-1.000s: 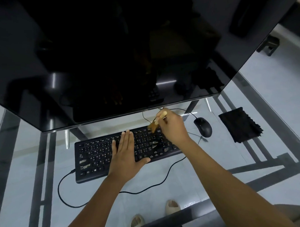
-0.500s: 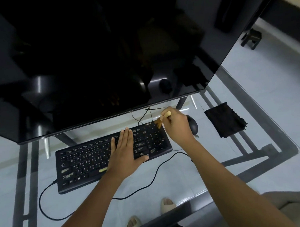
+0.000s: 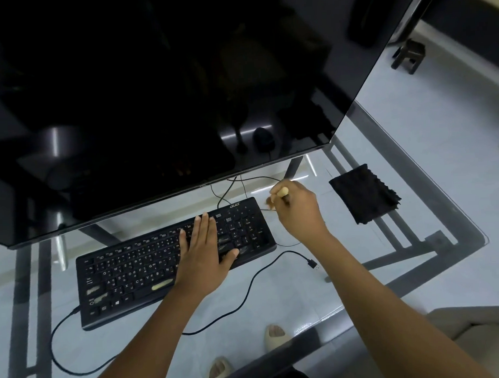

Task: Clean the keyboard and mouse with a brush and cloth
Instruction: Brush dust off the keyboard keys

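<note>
Brushing off the far right corner of the keyboard

The left hand (image 3: 205, 252) lies flat with straight fingers on the keyboard (image 3: 171, 262), probably to stop it sliding on the glass counter (image 3: 415, 268). The right hand (image 3: 298, 208) is curled around a small brush (image 3: 281, 194), its bristles just past the keyboard's far right corner, as if flicking dust off the edge. The mouse is hidden, likely behind the right hand. The black cloth (image 3: 364, 193) lies flat to the right, near but apart, ready for wiping. The keyboard's cable (image 3: 246, 290) lies unplugged on the counter.
</note>
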